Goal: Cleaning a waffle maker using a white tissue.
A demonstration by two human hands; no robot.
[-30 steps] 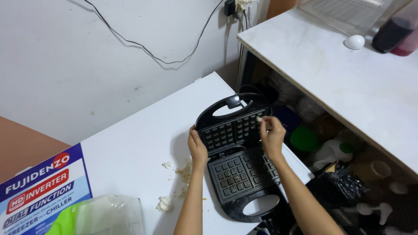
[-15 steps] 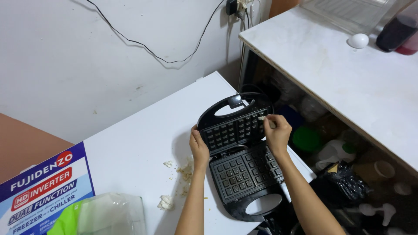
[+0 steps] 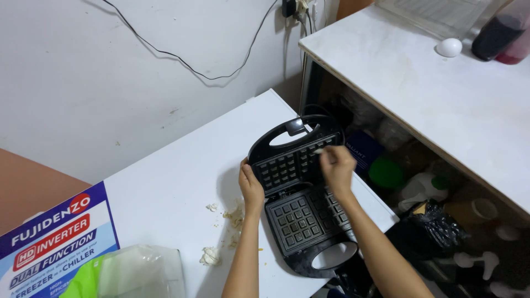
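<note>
A black waffle maker [image 3: 295, 198] lies open on a white appliance top [image 3: 165, 193], its lid tilted back toward the wall and both gridded plates showing. My left hand [image 3: 250, 185] grips the left edge at the hinge. My right hand [image 3: 338, 167] is up at the right side of the lid's plate, fingers pinched on a small pale object [image 3: 319, 150] that touches the grid; what it is I cannot tell.
Pale crumbs [image 3: 223, 229] lie left of the waffle maker. A clear plastic bag [image 3: 138, 273] lies at the lower left. A white counter [image 3: 419, 83] at the right holds a white egg-shaped item [image 3: 449, 47]. Below it, clutter with a black bag [image 3: 436, 229]. A cable [image 3: 182, 60] runs along the wall.
My right hand has slid a little up and right along the lid's plate. My left hand stays at the hinge edge.
</note>
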